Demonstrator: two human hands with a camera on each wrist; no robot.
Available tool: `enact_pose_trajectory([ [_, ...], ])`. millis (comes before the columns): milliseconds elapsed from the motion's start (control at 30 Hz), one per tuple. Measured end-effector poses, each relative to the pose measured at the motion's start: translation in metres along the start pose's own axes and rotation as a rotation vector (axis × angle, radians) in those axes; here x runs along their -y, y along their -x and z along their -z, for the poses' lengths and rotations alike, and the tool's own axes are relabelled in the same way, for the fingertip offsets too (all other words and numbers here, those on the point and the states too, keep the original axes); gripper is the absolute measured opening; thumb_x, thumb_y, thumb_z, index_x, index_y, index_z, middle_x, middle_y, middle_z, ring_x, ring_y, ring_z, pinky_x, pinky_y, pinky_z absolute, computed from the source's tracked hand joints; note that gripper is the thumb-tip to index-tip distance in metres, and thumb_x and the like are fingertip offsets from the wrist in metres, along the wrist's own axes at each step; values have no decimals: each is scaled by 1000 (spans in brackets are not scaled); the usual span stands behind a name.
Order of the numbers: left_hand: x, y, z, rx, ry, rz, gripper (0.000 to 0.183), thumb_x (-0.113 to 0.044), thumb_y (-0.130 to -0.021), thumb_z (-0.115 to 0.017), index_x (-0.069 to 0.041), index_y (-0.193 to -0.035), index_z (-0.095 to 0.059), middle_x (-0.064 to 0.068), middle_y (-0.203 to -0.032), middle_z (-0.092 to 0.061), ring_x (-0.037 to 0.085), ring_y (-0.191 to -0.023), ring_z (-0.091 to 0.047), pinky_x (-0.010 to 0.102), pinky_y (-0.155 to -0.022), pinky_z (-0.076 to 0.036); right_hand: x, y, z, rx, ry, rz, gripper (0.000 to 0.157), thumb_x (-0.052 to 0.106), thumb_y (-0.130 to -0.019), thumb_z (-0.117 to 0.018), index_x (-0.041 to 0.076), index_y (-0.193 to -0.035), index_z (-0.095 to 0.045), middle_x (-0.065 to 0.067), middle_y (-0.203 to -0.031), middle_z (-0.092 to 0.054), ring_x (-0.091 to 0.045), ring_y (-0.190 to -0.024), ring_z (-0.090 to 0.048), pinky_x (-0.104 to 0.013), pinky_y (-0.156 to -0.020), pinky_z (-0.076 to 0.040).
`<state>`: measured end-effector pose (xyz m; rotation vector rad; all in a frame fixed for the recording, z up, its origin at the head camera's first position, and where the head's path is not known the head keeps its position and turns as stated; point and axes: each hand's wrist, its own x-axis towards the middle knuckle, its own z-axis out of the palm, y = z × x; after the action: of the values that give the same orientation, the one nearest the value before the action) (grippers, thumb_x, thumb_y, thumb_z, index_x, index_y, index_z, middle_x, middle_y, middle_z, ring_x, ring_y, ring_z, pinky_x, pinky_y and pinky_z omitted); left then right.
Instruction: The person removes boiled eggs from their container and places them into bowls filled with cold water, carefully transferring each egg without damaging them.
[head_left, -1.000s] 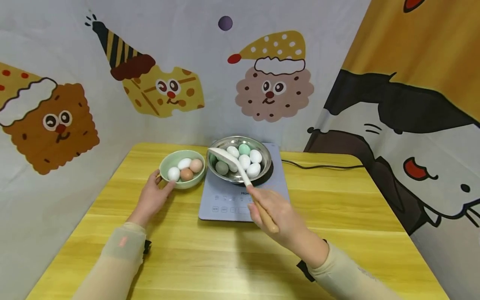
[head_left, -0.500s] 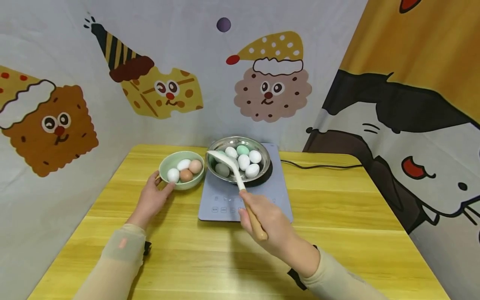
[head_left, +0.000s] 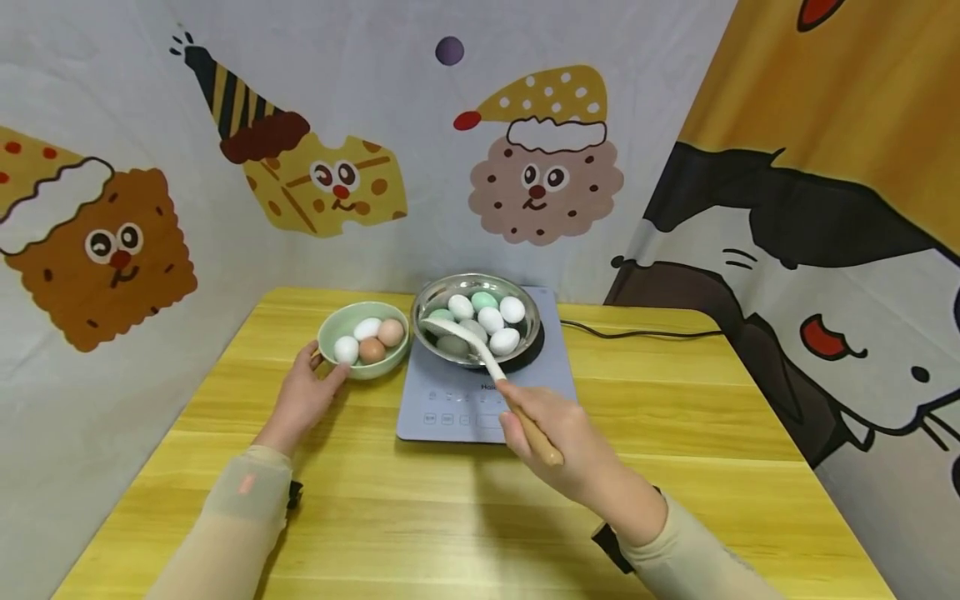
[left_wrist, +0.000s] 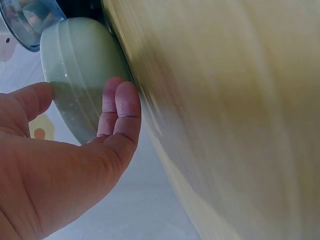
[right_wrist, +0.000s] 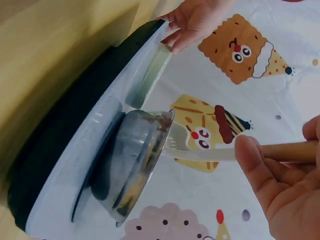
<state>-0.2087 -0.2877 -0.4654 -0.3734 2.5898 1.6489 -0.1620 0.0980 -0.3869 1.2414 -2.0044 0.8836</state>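
My right hand (head_left: 562,442) grips the wooden handle of a white slotted spoon (head_left: 489,362). The spoon's head is down in the left side of a steel basin (head_left: 468,287), among several white, pale green and grey-looking eggs (head_left: 505,340). Slots in the spoon's head show at the basin's rim in the right wrist view. My left hand (head_left: 303,400) holds a pale green bowl (head_left: 347,319) at its near left side, thumb at the rim and fingers along the outer wall (left_wrist: 82,65). White and brown eggs (head_left: 372,350) lie inside that bowl.
The basin stands on a grey-blue induction cooker (head_left: 438,400), right beside the green bowl. A black cord (head_left: 637,335) runs from the cooker to the right across the wooden table (head_left: 375,517). A cartoon-printed curtain (head_left: 427,208) hangs behind the table's back edge.
The spoon's head has dropped from above the basin's left rim down among the eggs. My right hand shifted left, then back right. My left hand and the bowl stay put.
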Motion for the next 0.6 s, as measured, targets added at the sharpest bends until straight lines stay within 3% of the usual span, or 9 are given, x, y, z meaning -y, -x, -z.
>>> enact_pose_trajectory([
  [133,1,0,0,-2,-9,-2,91,-36,-112,-55,-6,-172,6,28,-177,-16,44,-164,-25,53,-121,-46,-8,5,5,-59,-103,-105,31,11,-108,-60,-11,-124,-74,-21,-102,-81,-19,-77,-76,-21,-67,-63],
  [267,1,-1,0,-6,-10,-3,91,-36,-112,-55,-6,-172,6,28,-177,-16,44,-164,-24,53,-121,-46,-26,10,12,-125,-386,-317,27,-7,-105,-55,-18,-127,-68,-32,-105,-78,-15,-79,-76,-25,-68,-65],
  [367,1,-1,0,-8,-8,0,91,-36,-112,-56,-6,-172,5,28,-177,-17,44,-164,-24,54,-121,-46,-41,11,18,-215,-625,-593,32,4,-112,-49,-17,-128,-68,-32,-105,-78,-16,-80,-77,-31,-69,-66],
  [467,2,-1,0,-9,-7,-1,91,-36,-112,-56,-6,-172,5,28,-177,-17,44,-164,-23,54,-122,-45,-54,10,23,-297,-800,-869,45,30,-117,-47,-5,-126,-74,-19,-103,-83,-15,-77,-75,-29,-69,-65],
  [533,2,-1,0,-7,-3,-3,91,-35,-112,-56,-6,-172,5,28,-177,-17,44,-164,-22,54,-123,-44,-60,8,27,-296,-837,-956,51,41,-116,-46,1,-124,-76,-12,-100,-84,-14,-76,-74,-27,-68,-64],
  [600,2,-2,-1,-5,4,-7,91,-35,-112,-56,-6,-172,5,28,-177,-16,44,-165,-21,55,-124,-43,-64,8,33,-238,-819,-968,52,44,-116,-45,4,-125,-77,-7,-100,-84,-13,-76,-72,-27,-68,-64],
])
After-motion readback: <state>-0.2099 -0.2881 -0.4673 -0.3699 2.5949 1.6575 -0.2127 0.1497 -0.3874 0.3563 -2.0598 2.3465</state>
